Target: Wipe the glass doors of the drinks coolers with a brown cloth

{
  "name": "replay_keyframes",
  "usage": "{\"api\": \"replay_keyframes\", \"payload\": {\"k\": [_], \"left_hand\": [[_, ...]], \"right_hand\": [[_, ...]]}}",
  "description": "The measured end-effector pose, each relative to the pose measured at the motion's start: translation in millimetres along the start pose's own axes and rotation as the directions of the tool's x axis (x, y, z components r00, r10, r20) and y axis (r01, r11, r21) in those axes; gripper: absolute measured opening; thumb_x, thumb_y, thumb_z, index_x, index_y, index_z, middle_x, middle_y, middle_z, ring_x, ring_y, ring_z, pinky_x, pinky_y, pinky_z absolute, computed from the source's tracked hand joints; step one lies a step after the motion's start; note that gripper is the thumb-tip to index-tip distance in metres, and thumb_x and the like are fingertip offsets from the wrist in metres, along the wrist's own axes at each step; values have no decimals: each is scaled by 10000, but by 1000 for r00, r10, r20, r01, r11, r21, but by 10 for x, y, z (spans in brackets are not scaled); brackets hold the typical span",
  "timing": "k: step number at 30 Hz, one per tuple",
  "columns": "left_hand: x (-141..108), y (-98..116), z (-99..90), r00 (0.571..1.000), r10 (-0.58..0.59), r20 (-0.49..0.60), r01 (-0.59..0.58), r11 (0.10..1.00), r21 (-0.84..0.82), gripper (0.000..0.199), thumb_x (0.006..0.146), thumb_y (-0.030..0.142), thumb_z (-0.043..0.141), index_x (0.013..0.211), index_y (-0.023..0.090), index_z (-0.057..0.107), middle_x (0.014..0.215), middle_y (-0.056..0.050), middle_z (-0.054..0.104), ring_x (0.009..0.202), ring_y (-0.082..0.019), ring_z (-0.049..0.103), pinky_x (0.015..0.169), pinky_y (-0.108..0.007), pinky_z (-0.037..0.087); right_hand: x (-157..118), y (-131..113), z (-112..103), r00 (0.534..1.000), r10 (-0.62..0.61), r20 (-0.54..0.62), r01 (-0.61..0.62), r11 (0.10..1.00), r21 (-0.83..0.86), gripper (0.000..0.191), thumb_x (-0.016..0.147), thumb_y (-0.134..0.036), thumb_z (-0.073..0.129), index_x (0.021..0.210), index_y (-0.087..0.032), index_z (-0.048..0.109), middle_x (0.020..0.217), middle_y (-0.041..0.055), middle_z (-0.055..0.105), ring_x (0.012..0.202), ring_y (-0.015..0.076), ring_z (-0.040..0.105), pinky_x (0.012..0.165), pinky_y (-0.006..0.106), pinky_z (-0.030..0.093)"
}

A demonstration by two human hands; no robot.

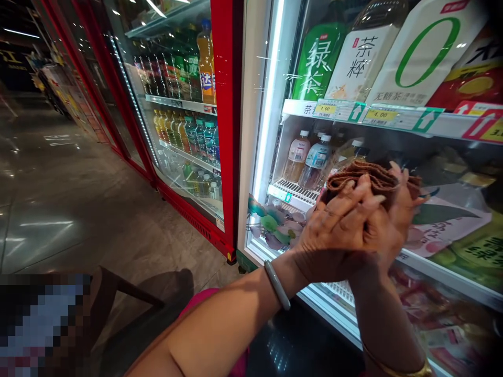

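A brown cloth (363, 174), folded into several layers, is bunched up between my two hands. My left hand (328, 238), with a grey bangle (277, 285) on its wrist, presses its fingers against the near side of it. From the right, my right hand (389, 222) wraps round the same cloth, its fingers overlapping those of the left. Both hands are closed, held in front of a glass-fronted drinks fridge (257, 136). Part of the cloth is hidden behind the fingers.
Small bottles (314, 162) stand on the fridge's middle shelf, below large tea cartons and bottles with price tags (379, 115). A red-framed fridge (229, 157) holds more drinks at the left. Below it, a brown chair or stool (126, 285) stands on the shiny floor (51, 209).
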State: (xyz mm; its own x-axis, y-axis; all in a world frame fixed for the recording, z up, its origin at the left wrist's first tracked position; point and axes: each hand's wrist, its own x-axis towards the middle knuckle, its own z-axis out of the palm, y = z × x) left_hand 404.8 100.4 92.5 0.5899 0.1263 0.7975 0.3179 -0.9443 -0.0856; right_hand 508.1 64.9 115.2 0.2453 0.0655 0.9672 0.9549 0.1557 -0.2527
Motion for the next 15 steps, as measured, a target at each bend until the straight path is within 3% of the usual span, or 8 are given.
{"api": "replay_keyframes", "payload": {"k": [2,4,8,12,15], "left_hand": [[69,-15,28,1000,-12,1,12,1000,7,999,907,689,530,1612,25,285,1687,-154,301,1621,-282,-5,1317,-397,260],[130,-23,75,999,-6,-34,5,1000,-6,986,933,693,493,1637,59,220,1704,-139,261,1625,-265,-20,1338,-463,180],[232,-30,147,990,-9,-139,4,999,-38,689,1047,562,304,1623,185,295,1722,-58,233,1628,-199,-13,1340,-519,24],[315,-10,154,980,-18,-201,13,999,-30,595,1055,488,359,1586,222,387,1710,-41,273,1626,-187,13,1345,-498,59],[346,-25,122,979,-25,-202,20,1000,-24,611,1026,408,406,1599,200,365,1707,-47,281,1627,-210,31,1343,-504,94]], "right_hand": [[7,-36,-88,995,-94,41,94,996,-5,506,1008,-264,547,1500,-380,513,1621,44,436,1509,301,410,1253,577,347],[11,-12,-181,986,-162,31,162,987,6,530,1011,-226,517,1507,-412,494,1640,7,405,1512,299,406,1250,573,362],[63,182,-359,960,-260,-102,245,960,-138,576,1003,-213,461,1559,-357,434,1601,20,458,1522,329,378,1268,649,269],[161,342,-451,966,-258,-28,229,898,-375,567,965,-240,511,1513,-384,498,1578,20,487,1552,412,272,1212,803,77],[181,348,-435,965,-262,0,236,870,-433,550,977,-211,478,1508,-349,515,1531,70,540,1507,405,376,1204,804,115]]}}
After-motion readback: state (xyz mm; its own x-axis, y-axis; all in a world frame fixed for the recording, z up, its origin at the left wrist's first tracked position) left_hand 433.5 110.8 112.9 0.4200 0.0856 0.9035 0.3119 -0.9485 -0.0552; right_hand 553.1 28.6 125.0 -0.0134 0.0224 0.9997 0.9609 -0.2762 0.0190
